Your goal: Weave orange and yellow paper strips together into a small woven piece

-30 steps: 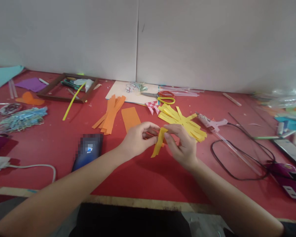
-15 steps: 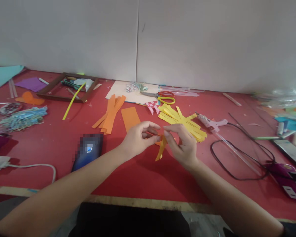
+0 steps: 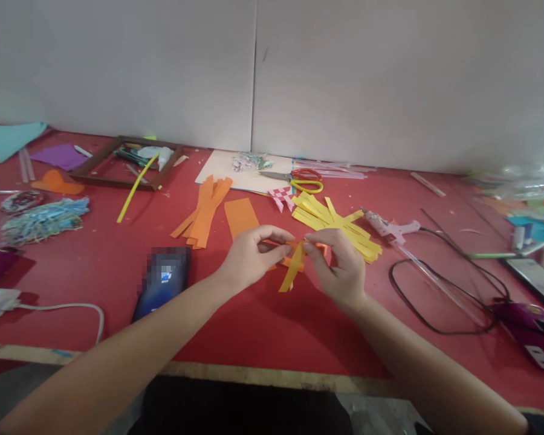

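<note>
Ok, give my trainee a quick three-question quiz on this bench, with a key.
1. True or false: the scissors lie partly on the cream sheet.
2. Which colour is the strip that slants downward between the left hand and the right hand? A: blue. B: yellow. C: purple.
3. Fill in: as the wearer sees it, the phone lies to the ____ of the glue gun.

Key: 1 true; 2 B; 3 left.
</note>
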Available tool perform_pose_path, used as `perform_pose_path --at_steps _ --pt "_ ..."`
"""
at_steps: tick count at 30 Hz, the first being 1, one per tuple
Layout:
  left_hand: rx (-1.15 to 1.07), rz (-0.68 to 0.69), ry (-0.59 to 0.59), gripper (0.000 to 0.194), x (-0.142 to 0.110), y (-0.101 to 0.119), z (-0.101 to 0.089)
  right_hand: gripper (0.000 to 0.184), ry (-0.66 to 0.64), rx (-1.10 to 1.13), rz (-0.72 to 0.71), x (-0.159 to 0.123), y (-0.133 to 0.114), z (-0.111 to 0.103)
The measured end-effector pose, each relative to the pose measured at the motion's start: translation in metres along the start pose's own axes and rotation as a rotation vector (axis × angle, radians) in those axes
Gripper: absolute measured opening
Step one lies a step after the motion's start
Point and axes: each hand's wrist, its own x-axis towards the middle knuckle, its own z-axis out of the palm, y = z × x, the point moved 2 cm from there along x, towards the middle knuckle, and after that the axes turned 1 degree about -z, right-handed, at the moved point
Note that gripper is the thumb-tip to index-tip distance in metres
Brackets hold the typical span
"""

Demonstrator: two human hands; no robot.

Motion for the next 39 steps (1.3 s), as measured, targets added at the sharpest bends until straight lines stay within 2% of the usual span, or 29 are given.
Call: perform_pose_path --at_steps 9,16,23,29,36,39 --pt "-0.027 -0.019 0.051 0.012 -0.002 0.007 0.009 0.016 0.009 0.061 0.074 -0.001 0.0 0.001" --pt "-0.029 0.053 0.107 0.019 -0.009 0.003 0.018 0.011 0.041 0.021 0.076 0.0 -0.002 0.001" --pt "0.001 0.164 0.116 0.016 0.001 -0.003 0.02 0.013 0.042 -0.061 0.018 0.003 0.0 0.0" --pt "0.139 0.201 0.151 0.014 0.004 -0.007 0.006 0.014 0.064 -0.154 -0.052 0.005 -0.001 0.0" --pt "0.287 0.249 0.174 0.018 0.011 -0.013 -0.028 0.018 0.07 -0.187 -0.058 0.002 0.002 0.002" --pt "0.291 0.246 0.219 0.019 0.014 -0.015 -0.041 0.017 0.068 -0.178 -0.061 0.002 0.001 0.003"
